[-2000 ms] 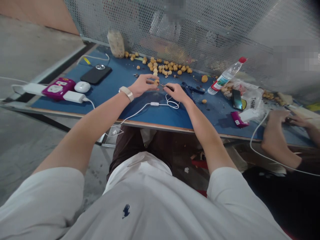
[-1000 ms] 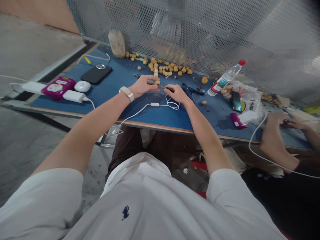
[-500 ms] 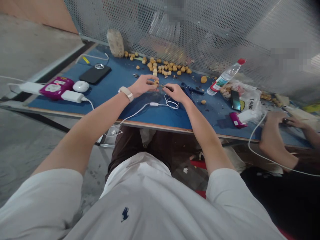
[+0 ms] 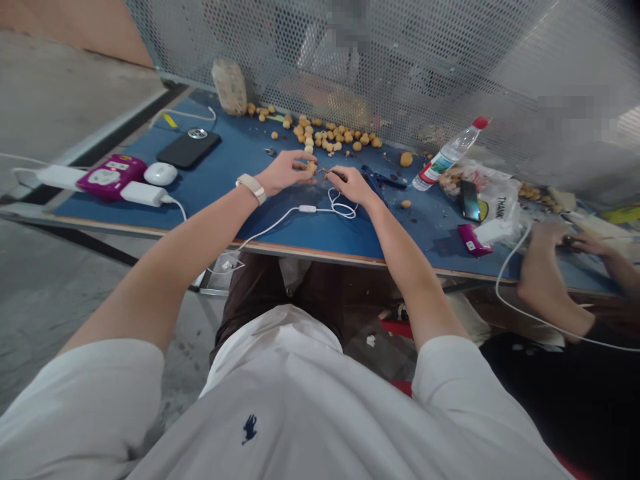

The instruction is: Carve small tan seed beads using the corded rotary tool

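Between the thumb and fingers of my left hand [image 4: 285, 172] is a small tan ball [image 4: 311, 167], like a nut or bead. My right hand [image 4: 355, 185] is closed around a small dark-handled tool [image 4: 340, 176]; its thin metal tip points left at the ball, and I cannot tell whether it touches. Just beyond my hands lies a spread of similar tan balls [image 4: 342, 135]. Blue-handled pliers [image 4: 376, 179] rest right of my right hand. A white cable [image 4: 307, 209] with an inline switch loops below both hands on the blue table [image 4: 280, 230].
At left are a black phone [image 4: 186, 150], a white earbud case [image 4: 161, 173] and a purple power strip [image 4: 109, 179]. A plastic jar [image 4: 229, 87] stands by the perforated metal panel [image 4: 280, 60]. To the right are a water bottle [image 4: 450, 155], plastic bag [image 4: 503, 193] and another person's arm [image 4: 545, 280].
The ball in my left fingers appears slightly turned. Both hands stay in nearly the same place, and the whole view has shifted very slightly.
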A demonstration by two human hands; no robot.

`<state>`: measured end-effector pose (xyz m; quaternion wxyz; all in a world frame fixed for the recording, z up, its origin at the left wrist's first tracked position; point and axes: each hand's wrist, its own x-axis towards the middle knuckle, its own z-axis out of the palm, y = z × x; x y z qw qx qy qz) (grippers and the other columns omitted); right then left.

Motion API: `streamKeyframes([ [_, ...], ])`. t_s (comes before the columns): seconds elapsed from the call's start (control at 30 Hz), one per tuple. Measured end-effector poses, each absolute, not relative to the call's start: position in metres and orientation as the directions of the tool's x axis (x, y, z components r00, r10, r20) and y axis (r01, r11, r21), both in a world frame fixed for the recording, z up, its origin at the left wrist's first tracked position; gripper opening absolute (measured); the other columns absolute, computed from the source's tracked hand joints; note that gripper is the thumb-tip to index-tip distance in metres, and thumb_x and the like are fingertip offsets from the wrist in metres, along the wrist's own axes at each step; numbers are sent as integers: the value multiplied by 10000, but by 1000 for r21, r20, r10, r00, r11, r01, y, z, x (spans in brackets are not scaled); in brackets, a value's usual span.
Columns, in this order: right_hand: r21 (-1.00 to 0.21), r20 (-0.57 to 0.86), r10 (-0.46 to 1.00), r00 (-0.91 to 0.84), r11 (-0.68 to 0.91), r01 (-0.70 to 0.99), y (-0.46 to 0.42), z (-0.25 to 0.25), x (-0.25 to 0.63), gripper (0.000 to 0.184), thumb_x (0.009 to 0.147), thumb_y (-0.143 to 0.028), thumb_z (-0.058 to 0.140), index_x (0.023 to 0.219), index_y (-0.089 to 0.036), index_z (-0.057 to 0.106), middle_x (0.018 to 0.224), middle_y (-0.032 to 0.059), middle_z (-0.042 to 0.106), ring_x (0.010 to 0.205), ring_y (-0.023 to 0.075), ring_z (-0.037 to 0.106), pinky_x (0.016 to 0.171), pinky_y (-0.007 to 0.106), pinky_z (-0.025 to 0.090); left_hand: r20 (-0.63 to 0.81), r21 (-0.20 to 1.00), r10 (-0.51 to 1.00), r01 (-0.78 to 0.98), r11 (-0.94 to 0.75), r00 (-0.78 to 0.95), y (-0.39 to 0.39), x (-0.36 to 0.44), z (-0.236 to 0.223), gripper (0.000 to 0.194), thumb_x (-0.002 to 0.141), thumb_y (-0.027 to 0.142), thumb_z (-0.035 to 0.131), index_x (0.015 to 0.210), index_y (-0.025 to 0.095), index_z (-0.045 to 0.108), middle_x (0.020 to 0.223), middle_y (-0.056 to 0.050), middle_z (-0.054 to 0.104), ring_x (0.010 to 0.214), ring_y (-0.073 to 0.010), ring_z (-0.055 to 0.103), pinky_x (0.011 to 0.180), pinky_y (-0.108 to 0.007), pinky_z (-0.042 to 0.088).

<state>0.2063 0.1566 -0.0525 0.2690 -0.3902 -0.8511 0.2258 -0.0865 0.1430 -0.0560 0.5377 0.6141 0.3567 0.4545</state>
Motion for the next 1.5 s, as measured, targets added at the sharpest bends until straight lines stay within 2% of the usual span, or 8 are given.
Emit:
streamKeyframes([
  [0.23,-597,274,780,-563,596,537,158,-54,207,991,1038,-1256,454,1037,-307,742,862,65,644,952,348,677,964,570,650,153,988,932,-26,-153,329,138,-85,-52,380,1012,45,944,1360,176,868,1150,-105,902,1120,-285,941,1354,-616,735],
  [0.37,-602,296,773,-561,607,519,158,-54,207,1042,1009,-1281,443,1077,-295,772,883,64,658,934,338,681,932,546,630,167,986,935,-35,-165,314,138,-85,-52,445,973,25,980,1382,157,865,1183,-136,897,1229,-325,930,1367,-633,720],
  [0.43,-603,285,779,-559,599,527,158,-53,206,1051,996,-1291,436,1084,-299,772,883,60,654,920,330,668,906,528,607,172,985,933,-42,-167,317,138,-84,-52,415,968,20,977,1349,146,872,1174,-139,890,1246,-334,929,1362,-630,721],
  [0.53,-608,272,785,-556,588,533,156,-52,204,1058,964,-1309,446,1083,-307,766,870,56,642,903,328,643,884,521,579,184,983,924,-55,-176,335,140,-85,-53,369,966,11,957,1293,158,872,1161,-127,897,1210,-315,930,1357,-627,733],
  [0.7,-632,265,792,-549,573,521,155,-51,203,1074,912,-1345,456,1033,-316,739,826,43,616,871,324,624,882,530,561,162,986,927,-33,-161,339,141,-86,-54,391,978,41,948,1326,195,857,1190,-108,930,1210,-290,932,1358,-599,746],
  [0.93,-595,270,785,-558,592,544,156,-52,204,1002,1011,-1269,454,1054,-316,757,847,54,646,926,341,656,927,540,597,132,991,937,-40,-126,324,139,-83,-54,382,998,-73,868,1292,171,848,1146,-98,910,1198,-269,924,1362,-589,726],
  [1.23,-572,274,775,-569,607,551,154,-50,203,904,1082,-1183,497,1030,-311,731,842,55,683,906,330,657,927,518,591,138,990,945,-45,-131,295,136,-81,-50,373,937,-48,934,1232,167,856,1137,-103,888,1168,-288,915,1329,-598,734],
  [1.5,-574,271,768,-581,613,543,155,-50,202,859,1096,-1142,524,1049,-310,730,877,50,675,903,316,630,891,489,543,136,991,947,-48,-128,292,139,-82,-52,417,959,-34,947,1309,169,847,1138,-92,883,1220,-294,925,1356,-595,724],
])
